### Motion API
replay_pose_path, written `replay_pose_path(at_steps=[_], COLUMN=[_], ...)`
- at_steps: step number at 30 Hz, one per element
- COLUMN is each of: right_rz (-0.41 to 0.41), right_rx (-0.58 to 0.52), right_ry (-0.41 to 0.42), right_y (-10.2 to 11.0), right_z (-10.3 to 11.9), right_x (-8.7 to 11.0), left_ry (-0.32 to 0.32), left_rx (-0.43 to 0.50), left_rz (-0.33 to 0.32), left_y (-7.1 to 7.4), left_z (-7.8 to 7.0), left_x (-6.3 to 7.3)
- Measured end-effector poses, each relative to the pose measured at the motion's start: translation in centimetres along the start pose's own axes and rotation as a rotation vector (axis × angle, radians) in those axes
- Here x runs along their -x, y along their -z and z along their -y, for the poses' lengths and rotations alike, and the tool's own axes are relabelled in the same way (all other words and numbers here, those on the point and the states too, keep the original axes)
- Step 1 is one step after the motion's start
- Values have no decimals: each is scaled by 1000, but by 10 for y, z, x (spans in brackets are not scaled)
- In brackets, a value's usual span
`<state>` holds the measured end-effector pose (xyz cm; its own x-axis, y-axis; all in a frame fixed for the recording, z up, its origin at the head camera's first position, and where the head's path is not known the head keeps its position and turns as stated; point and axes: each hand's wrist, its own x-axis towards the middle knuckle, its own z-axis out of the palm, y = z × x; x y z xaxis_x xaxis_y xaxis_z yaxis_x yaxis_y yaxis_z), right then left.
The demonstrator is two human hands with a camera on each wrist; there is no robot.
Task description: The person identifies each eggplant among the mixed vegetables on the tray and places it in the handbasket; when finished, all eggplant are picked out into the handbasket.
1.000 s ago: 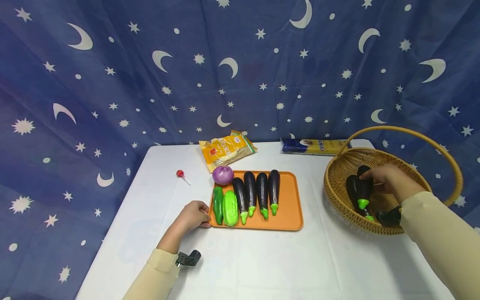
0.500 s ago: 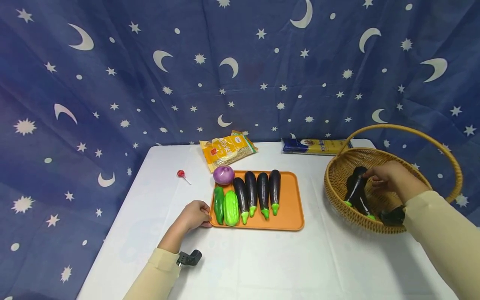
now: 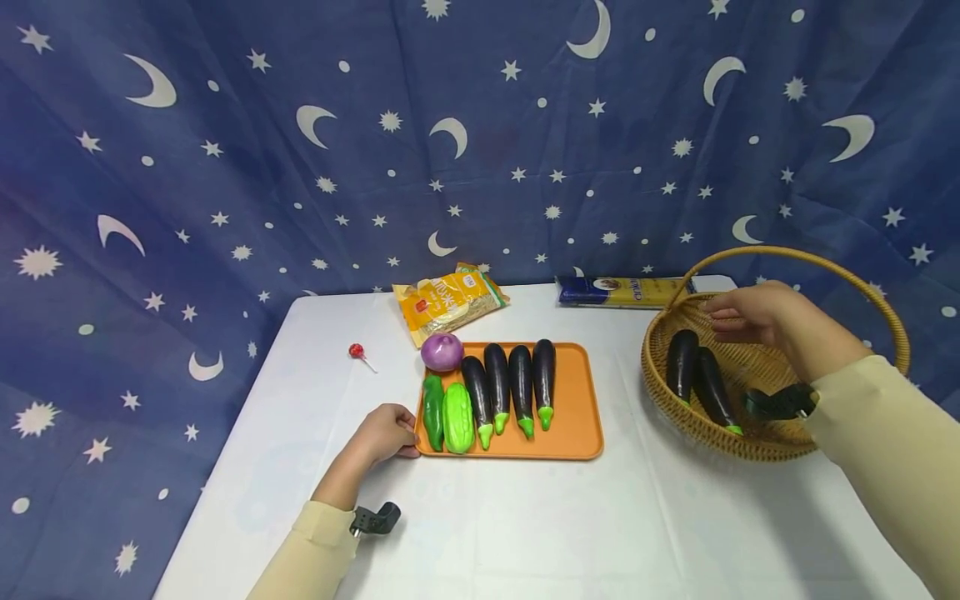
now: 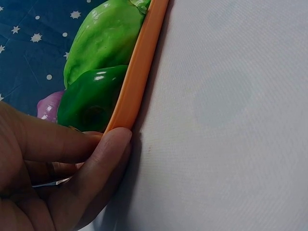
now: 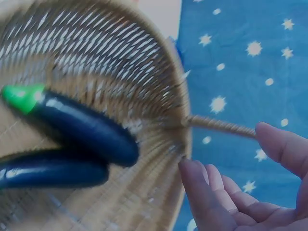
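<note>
1. The left hand (image 3: 388, 432) pinched the orange tray (image 3: 573, 400) between thumb and fingers, at the left rim near the front corner.
2. The right hand (image 3: 765, 321) was over the basket (image 3: 750, 365), with a wide gap between its thumb and its loosely bent fingers.
3. Two eggplants (image 3: 715, 392) lay in the left part of the basket, close together, their green stem ends toward the front rim; whether they touched was hard to tell.
4. On the tray, four eggplants (image 3: 521, 387) lay side by side, stem ends also toward the person.
5. Left of these lay a light green gourd (image 3: 458, 418), then a dark green pepper (image 3: 432, 412) nearest the left hand.
6. An onion (image 3: 442, 352) sat at the tray's back left corner, behind the pepper.
7. A lollipop (image 3: 356, 352) lay on the white desk (image 3: 525, 525), left of the tray.
8. Behind the tray lay a yellow bag (image 3: 450, 304); farther right, a blue-and-yellow packet (image 3: 622, 292) reached behind the basket's handle (image 3: 825, 260).
9. A starry blue curtain (image 3: 375, 125) hung beyond the desk.
</note>
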<state>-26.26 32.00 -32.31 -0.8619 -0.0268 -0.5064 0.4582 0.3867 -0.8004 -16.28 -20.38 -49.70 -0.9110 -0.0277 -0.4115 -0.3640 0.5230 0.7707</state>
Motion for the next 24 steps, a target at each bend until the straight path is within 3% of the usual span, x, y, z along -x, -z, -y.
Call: replay_pose_path(at_steps=[7,10,17,24], right_rz=[63,88,115,96], right_rx=[-124,-130,-97,-83], right_ry=[-8,4,3,6], right_y=[-13,-24,-67,-112], right_z=[26,34,51,52], right_x=[8,9,4,-13], left_ry=[-6,-1,-1,-25], left_rx=[8,6,7,12], left_rz=[-3,-7,-14,-8], left_y=[1,1,1,-1], left_z=[-1,0,2,0], left_x=[2,4,6,5])
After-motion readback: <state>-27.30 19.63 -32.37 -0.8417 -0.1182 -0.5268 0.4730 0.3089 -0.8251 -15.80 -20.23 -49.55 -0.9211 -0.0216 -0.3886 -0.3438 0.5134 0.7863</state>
